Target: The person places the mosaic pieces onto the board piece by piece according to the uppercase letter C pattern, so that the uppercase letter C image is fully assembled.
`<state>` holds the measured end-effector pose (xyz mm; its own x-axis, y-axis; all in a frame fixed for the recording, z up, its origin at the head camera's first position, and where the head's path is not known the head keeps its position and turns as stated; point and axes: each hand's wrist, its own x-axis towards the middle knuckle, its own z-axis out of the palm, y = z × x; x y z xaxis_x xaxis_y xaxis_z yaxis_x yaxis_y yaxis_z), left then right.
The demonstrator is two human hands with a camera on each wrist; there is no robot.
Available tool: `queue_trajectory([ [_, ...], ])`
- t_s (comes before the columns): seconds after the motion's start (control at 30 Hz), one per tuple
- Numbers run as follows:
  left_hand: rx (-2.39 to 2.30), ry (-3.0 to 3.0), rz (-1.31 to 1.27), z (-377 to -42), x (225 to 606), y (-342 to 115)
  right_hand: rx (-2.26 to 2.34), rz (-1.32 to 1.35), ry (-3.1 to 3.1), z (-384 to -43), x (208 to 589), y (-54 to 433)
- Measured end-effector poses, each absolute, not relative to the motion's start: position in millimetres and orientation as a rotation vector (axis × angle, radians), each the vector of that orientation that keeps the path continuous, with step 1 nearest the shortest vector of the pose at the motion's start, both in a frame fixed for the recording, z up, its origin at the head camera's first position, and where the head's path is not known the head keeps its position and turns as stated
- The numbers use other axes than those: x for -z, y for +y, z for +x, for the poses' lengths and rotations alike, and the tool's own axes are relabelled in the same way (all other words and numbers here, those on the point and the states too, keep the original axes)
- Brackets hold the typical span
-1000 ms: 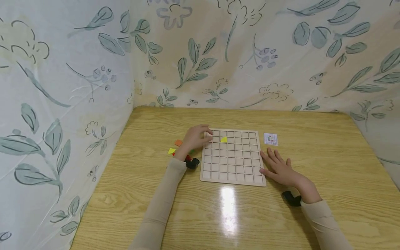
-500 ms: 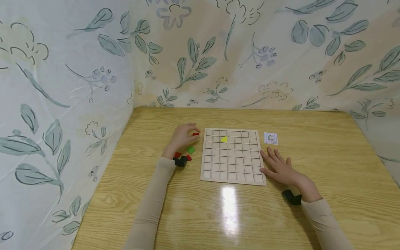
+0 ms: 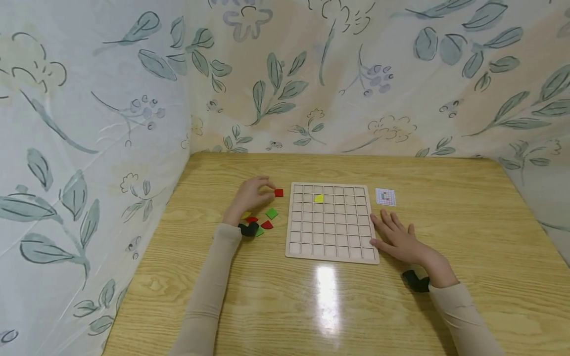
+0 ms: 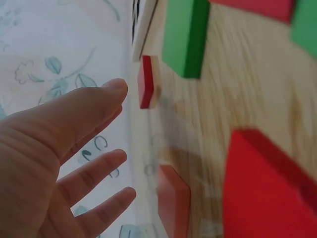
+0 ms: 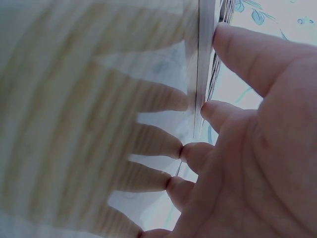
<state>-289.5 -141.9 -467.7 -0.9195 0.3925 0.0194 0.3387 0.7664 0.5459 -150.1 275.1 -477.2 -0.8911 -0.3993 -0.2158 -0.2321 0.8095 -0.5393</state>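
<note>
My left hand (image 3: 249,196) hovers over the table left of the wooden grid board (image 3: 330,229), thumb and fingers apart and holding nothing. A red square tile (image 3: 278,193) lies flat just past its fingertips, beside the board's upper left edge. The left wrist view shows this red tile (image 4: 145,82) on the tabletop, beyond the thumb. An orange tile (image 4: 173,201) lies below the fingers there, hidden in the head view. My right hand (image 3: 396,240) rests spread on the table, thumb and fingertips at the board's right edge. One yellow quarter-round tile (image 3: 318,198) sits in a board cell.
Near the left wrist lie a green square tile (image 3: 271,213), a red fan-shaped tile (image 3: 267,225) and several other tiles, partly covered by the black wrist camera (image 3: 248,229). A small printed pattern card (image 3: 385,197) lies right of the board. Floral cloth (image 3: 285,99) encloses the table's back.
My left hand has drawn back leftward from the board's upper left corner. The red square, between its fingers half a second ago, now lies apart from them. The right hand has not moved.
</note>
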Motion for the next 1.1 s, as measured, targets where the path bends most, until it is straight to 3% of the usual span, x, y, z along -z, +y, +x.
queue_trajectory([
  [1.1, -0.537, 2.904, 0.587, -300.4, 469.5, -131.2, 0.740, -0.479, 2.666, -151.9, 472.8, 275.3],
])
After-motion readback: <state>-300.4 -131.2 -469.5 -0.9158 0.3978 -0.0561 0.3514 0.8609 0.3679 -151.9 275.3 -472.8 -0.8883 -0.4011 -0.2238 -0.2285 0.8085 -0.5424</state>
